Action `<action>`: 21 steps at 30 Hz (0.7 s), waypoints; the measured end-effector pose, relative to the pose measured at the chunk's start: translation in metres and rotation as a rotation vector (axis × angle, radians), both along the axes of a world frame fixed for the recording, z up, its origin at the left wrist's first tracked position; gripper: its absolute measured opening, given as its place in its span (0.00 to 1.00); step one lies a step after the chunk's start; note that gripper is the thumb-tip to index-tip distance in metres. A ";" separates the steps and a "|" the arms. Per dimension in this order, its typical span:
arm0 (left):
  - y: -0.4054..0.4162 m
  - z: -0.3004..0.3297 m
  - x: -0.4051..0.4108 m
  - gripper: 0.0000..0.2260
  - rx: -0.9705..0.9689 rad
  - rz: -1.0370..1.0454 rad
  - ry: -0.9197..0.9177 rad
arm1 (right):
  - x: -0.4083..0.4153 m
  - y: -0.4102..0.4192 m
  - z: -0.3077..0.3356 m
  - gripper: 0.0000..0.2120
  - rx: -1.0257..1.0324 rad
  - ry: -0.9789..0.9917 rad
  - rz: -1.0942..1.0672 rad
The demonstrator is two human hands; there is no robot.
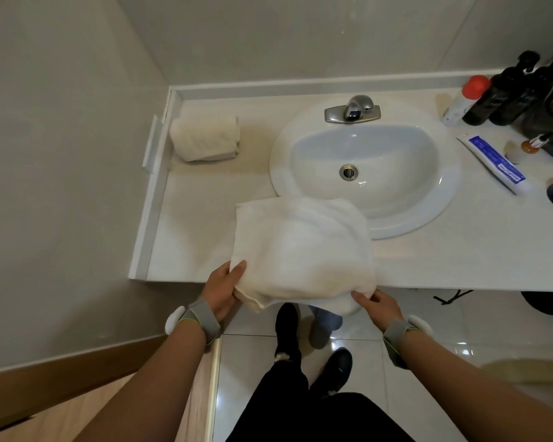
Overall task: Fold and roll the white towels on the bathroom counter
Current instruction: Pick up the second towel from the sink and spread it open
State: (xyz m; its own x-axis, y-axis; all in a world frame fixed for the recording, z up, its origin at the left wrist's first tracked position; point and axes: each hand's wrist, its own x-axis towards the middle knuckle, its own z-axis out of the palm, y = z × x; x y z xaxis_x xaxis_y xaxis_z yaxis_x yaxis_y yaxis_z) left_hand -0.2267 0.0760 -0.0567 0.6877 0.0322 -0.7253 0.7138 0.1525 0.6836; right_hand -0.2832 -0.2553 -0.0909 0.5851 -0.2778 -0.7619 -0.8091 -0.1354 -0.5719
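Head view: folded white towel [304,250] is laid on the counter [460,260] front edge, overlapping the sink [364,173] rim. Its near corners are pinched by left hand [222,290] and right hand [379,306]. Rolled towel [205,140] is parked far-left by the wall.

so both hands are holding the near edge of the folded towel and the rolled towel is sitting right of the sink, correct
Not quite. The head view shows the rolled towel left of the sink, in the counter's back corner. The rest holds: left hand and right hand grip the near edge of the folded towel.
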 end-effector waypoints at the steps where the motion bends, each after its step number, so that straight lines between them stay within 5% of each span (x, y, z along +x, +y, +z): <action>1: 0.001 0.002 0.000 0.09 -0.027 -0.028 0.004 | 0.000 -0.001 0.000 0.15 0.008 -0.010 -0.021; 6: 0.008 0.000 -0.003 0.30 -0.042 -0.328 -0.016 | 0.004 -0.002 0.002 0.07 0.211 0.019 -0.255; 12: 0.012 0.017 0.005 0.24 -0.015 -0.605 0.041 | 0.012 -0.008 0.010 0.10 0.263 0.026 -0.318; 15: 0.021 0.012 0.008 0.13 -0.034 -0.515 0.081 | 0.017 -0.007 0.017 0.12 0.324 0.022 -0.347; 18: 0.020 0.013 0.006 0.17 -0.226 -0.161 0.174 | 0.020 -0.006 0.028 0.11 0.369 0.020 -0.379; 21: 0.014 0.021 0.000 0.20 -0.360 -0.030 0.171 | 0.022 -0.005 0.037 0.11 0.385 0.013 -0.377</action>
